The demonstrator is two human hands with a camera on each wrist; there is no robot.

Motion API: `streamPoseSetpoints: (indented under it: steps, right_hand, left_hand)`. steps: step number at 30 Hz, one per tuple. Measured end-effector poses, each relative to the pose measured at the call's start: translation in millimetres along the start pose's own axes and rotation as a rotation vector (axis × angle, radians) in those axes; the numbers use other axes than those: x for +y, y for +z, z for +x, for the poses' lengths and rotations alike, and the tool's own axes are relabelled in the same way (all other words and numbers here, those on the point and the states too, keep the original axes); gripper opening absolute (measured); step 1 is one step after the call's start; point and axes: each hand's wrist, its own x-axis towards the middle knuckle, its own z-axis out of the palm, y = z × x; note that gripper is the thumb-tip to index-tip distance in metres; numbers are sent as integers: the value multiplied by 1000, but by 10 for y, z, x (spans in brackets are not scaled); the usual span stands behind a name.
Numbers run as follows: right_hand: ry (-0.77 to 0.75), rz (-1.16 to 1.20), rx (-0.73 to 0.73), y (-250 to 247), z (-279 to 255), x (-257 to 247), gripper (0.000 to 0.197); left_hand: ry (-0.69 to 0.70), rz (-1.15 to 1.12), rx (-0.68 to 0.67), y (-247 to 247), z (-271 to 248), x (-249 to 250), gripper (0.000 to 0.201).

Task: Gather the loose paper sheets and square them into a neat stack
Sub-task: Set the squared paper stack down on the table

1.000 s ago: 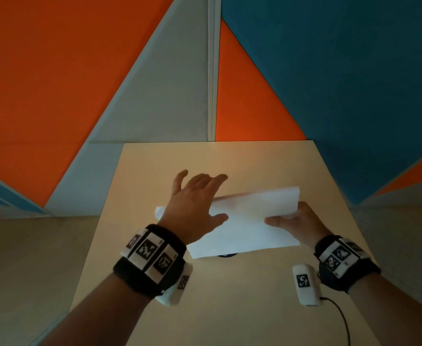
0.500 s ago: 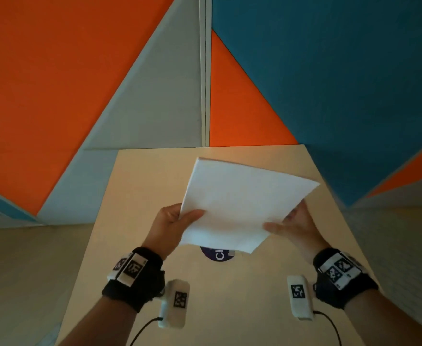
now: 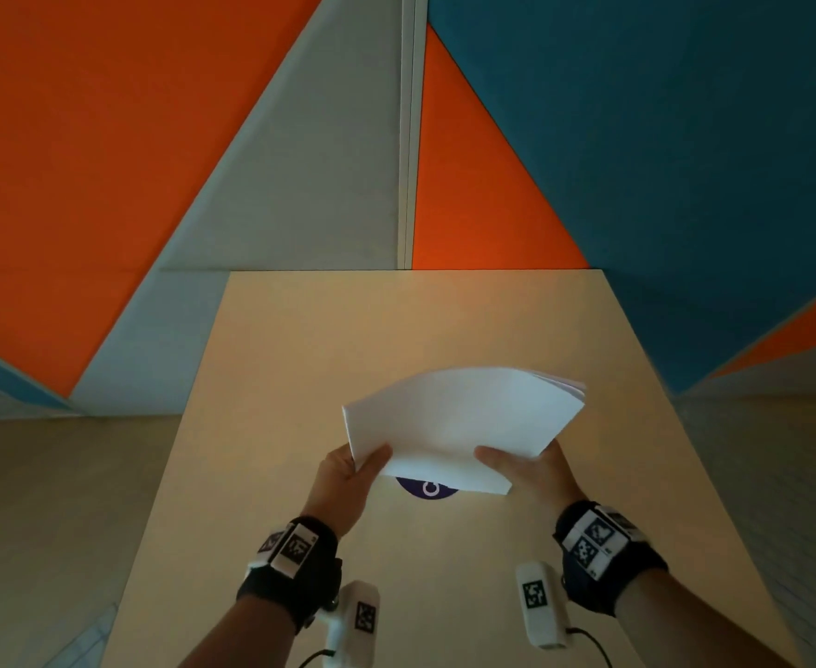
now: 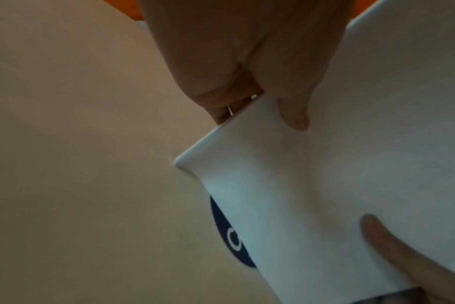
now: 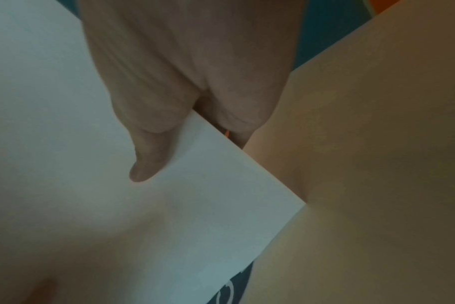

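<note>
A sheaf of white paper sheets (image 3: 459, 421) hangs above the tan table (image 3: 300, 359), bowed upward, with its sheet edges fanned a little at the far right corner. My left hand (image 3: 353, 470) pinches the sheaf's near left edge, thumb on top; in the left wrist view the thumb lies on the paper sheets (image 4: 351, 164). My right hand (image 3: 526, 467) pinches the near right edge the same way, its thumb on top of the paper sheets (image 5: 65, 185) in the right wrist view. The fingers under the paper are hidden.
A dark blue round sticker (image 3: 425, 489) with white lettering lies on the table under the sheaf's near edge. Orange, grey and blue wall panels (image 3: 203, 137) rise behind the table's far edge. Floor lies on both sides.
The sheaf, first flat near the table under both hands, was lifted and tilted up. It has now come lower and bowed, and both hands sit closer together on its near edge.
</note>
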Motion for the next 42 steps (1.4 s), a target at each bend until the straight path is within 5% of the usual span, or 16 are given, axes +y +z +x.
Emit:
streamPoseSetpoints:
  steps: [5, 10, 15, 28, 37, 42]
  right_hand:
    - [-19, -17, -23, -31, 48, 39, 31]
    - [-4, -202, -63, -72, 109, 232, 17]
    - [-55, -258, -34, -121, 135, 133, 15]
    - [168, -564, -63, 15, 166, 235, 14]
    - [321, -699, -23, 154, 296, 571, 55]
    - [355, -746, 20, 194, 271, 543, 65]
  left_hand:
    - [9, 31, -73, -15, 40, -47, 18]
    - [41, 295, -93, -130, 95, -149, 25]
    - [45, 191, -85, -213, 148, -57, 30]
    - [-197, 387, 12, -155, 125, -123, 17]
    - [-258, 537, 37, 23, 87, -240, 13]
    - [-295, 590, 42, 62, 118, -324, 28]
